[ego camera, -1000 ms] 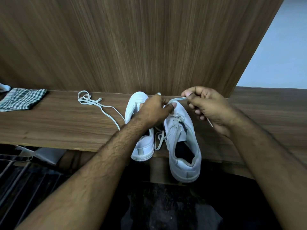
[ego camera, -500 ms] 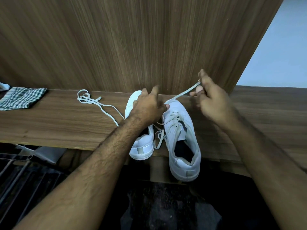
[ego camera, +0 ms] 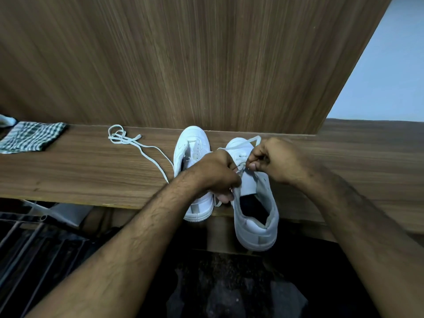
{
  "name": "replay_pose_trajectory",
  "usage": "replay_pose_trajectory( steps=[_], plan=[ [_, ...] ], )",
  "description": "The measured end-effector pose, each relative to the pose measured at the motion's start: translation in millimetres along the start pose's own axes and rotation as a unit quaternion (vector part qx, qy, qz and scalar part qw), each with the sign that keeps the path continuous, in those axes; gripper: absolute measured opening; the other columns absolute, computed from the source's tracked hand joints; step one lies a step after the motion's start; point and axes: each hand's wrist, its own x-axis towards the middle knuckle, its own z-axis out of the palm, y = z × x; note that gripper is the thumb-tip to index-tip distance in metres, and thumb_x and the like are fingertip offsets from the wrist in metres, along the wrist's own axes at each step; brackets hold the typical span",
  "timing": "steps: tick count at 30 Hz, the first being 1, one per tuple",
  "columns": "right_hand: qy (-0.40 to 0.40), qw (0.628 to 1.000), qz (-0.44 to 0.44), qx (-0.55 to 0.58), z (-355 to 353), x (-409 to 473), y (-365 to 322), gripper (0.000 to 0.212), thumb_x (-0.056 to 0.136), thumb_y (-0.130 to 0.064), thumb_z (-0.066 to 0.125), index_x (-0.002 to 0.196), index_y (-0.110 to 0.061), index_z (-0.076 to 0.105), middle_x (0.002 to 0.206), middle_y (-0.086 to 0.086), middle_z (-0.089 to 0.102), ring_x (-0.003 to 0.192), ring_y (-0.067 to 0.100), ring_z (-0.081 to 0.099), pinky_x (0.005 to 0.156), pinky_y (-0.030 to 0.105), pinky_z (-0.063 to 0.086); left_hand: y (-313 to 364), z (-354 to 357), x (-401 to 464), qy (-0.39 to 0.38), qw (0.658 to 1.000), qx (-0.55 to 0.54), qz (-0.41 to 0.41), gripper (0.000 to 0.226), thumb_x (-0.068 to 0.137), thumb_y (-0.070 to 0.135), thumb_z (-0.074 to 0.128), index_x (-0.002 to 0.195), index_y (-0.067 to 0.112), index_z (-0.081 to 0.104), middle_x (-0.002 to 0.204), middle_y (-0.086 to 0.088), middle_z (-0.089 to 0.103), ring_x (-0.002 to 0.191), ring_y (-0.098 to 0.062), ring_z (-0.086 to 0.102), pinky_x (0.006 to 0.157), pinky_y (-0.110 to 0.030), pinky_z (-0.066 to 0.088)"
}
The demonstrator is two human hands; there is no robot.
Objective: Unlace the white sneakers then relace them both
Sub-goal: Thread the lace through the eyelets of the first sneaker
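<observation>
On the wooden shelf point(ego camera: 80, 171), right sneaker point(ego camera: 254, 203), lace point(ego camera: 251, 141) in right hand point(ego camera: 273, 160) grip

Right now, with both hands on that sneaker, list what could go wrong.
1. The right sneaker has its heel hanging past the shelf edge; a hard tug from the right hand on its lace might pull it off.
2. The left hand holds that sneaker from the side, so it may twist.
3. The loose lace trails toward the left sneaker; an arm could snag it.
</observation>
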Motion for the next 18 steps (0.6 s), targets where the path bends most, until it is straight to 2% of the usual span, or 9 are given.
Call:
replay_pose_trajectory(
  steps=[3,5,8,11,13,15,18],
  plan=[
    [0.01,0.999,0.024,0.023,2.8,-0.2,-2.8,0.011,0.083,-0.023,0.083,0.078,-0.031,0.078,0.074,-0.012,0.072,0.067,-0.001,0.063,0.066,0.025,0.05,-1.9,-4.4,0.9,-0.017,0.994,-0.102,-0.039,0.015,0.092,-0.012,0.059,0.103,-0.001,0.059,0.084,-0.028,0.07,0.06,-0.031,0.074,0.052,-0.036,0.062],
    [0.02,0.999,0.032,0.026,5.9,-0.8,-7.4,0.011,0.083,-0.022,0.081,0.077,-0.029,0.074,0.072,-0.011,0.073,0.065,-0.002,0.064,0.064,0.025,0.049,0.1,-6.7,-2.4,-0.02,0.989,-0.138,-0.054,0.015,0.096,-0.014,0.054,0.103,-0.002,0.058,0.083,-0.026,0.068,0.054,-0.027,0.072,0.048,-0.032,0.06],
    [0.024,0.999,0.034,0.001,7.1,-2.3,-14.3,0.015,0.085,-0.022,0.079,0.076,-0.028,0.07,0.065,-0.015,0.07,0.061,-0.007,0.061,0.063,0.024,0.049,0.7,-8.1,-2.5,-0.028,0.984,-0.162,-0.071,0.016,0.098,-0.014,0.049,0.108,-0.003,0.056,0.084,-0.027,0.067,0.054,-0.028,0.072,0.05,-0.035,0.062],
    [0.02,0.999,0.04,0.001,9.4,-4.1,-21.1,0.012,0.082,-0.027,0.083,0.075,-0.026,0.073,0.063,-0.014,0.061,0.059,-0.001,0.054,0.055,0.021,0.038,0.4,-7.2,-1.9,-0.032,0.983,-0.167,-0.07,0.017,0.1,-0.013,0.046,0.11,-0.003,0.054,0.08,-0.024,0.065,0.052,-0.027,0.071,0.052,-0.036,0.063],
    [0.014,0.999,0.044,0.013,14.4,-3.8,-24.4,0.014,0.08,-0.029,0.084,0.074,-0.027,0.072,0.07,-0.014,0.058,0.063,0.003,0.052,0.053,0.017,0.032,0.7,-7.1,-2.6,-0.032,0.982,-0.174,-0.07,0.018,0.1,-0.014,0.044,0.11,-0.002,0.054,0.082,-0.021,0.063,0.05,-0.026,0.071,0.051,-0.037,0.062],
    [0.012,0.997,0.062,0.038,19.0,-1.3,-24.9,0.016,0.081,-0.031,0.084,0.071,-0.028,0.071,0.073,-0.014,0.062,0.062,0.0,0.053,0.051,0.014,0.032,0.0,-7.9,-2.5,-0.031,0.98,-0.184,-0.072,0.021,0.1,-0.015,0.044,0.112,-0.001,0.053,0.086,-0.021,0.062,0.052,-0.029,0.072,0.049,-0.038,0.062],
    [0.018,0.994,0.095,0.058,21.5,0.4,-24.1,0.018,0.08,-0.033,0.085,0.069,-0.028,0.071,0.066,-0.015,0.065,0.057,-0.003,0.053,0.05,0.017,0.033,-0.3,-10.3,-3.7,-0.036,0.975,-0.205,-0.074,0.018,0.1,-0.014,0.046,0.108,0.0,0.054,0.084,-0.023,0.063,0.053,-0.032,0.072,0.05,-0.04,0.062]
  ],
)
